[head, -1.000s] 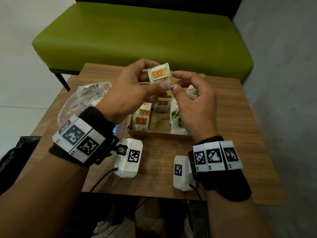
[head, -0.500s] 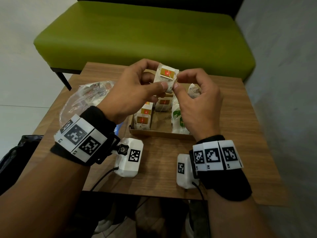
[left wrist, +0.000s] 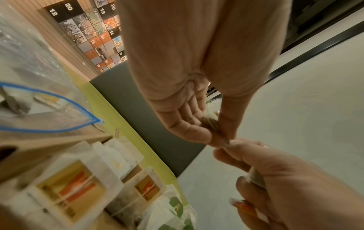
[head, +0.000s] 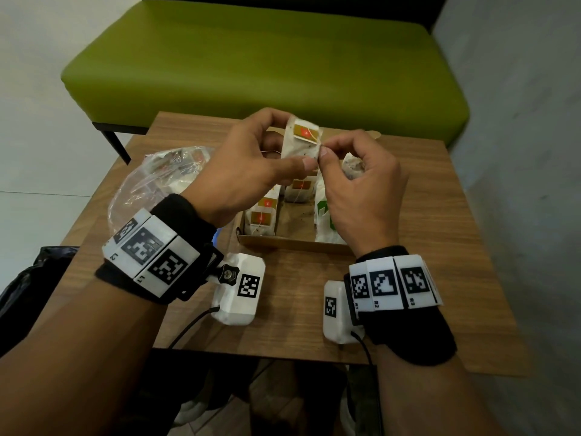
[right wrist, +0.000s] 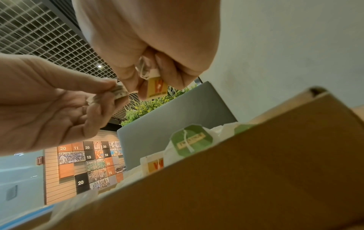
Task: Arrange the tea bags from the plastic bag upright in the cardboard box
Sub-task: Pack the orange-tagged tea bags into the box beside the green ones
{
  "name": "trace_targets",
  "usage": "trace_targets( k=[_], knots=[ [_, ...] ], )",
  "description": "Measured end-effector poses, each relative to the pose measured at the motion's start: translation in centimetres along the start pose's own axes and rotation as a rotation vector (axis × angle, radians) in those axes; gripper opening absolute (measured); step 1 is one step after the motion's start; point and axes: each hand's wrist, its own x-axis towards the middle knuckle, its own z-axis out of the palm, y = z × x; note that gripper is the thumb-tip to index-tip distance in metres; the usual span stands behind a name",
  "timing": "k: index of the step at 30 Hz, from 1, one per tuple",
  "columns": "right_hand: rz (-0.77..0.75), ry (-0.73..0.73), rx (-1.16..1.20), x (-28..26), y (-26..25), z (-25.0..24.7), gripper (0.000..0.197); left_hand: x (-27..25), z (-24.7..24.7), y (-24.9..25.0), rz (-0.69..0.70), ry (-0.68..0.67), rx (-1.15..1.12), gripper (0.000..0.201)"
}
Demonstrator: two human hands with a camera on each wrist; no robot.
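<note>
Over the cardboard box (head: 292,243) we've turned the tea bag (head: 300,146) upright, left hand (head: 248,171) and right hand (head: 361,184) both pinching it, so it's ready to drop in.

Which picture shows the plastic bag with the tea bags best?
The head view: the whole plastic bag lies on the table, left of the cardboard box. The left wrist view shows only its blue-edged mouth, close and blurry. The right wrist view shows at most a blurred blue edge.
</note>
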Motion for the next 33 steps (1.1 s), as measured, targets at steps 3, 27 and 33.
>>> trace_targets(
  k=[3,27,33],
  knots=[
    [0.000,-0.026,-0.005,-0.06,-0.08,0.01,0.006,0.24,0.05,-0.13,0.004,0.075,-0.115,0.040],
    [-0.049,-0.044,0.030,-0.49,-0.78,0.73,0.002,0.37,0.78,-0.55,-0.032,0.165,-0.297,0.023],
    [0.110,0.020,0.121,-0.17,-0.89,0.08,0.012,0.44,0.73,-0.47,-0.021,0.163,-0.250,0.013]
  ],
)
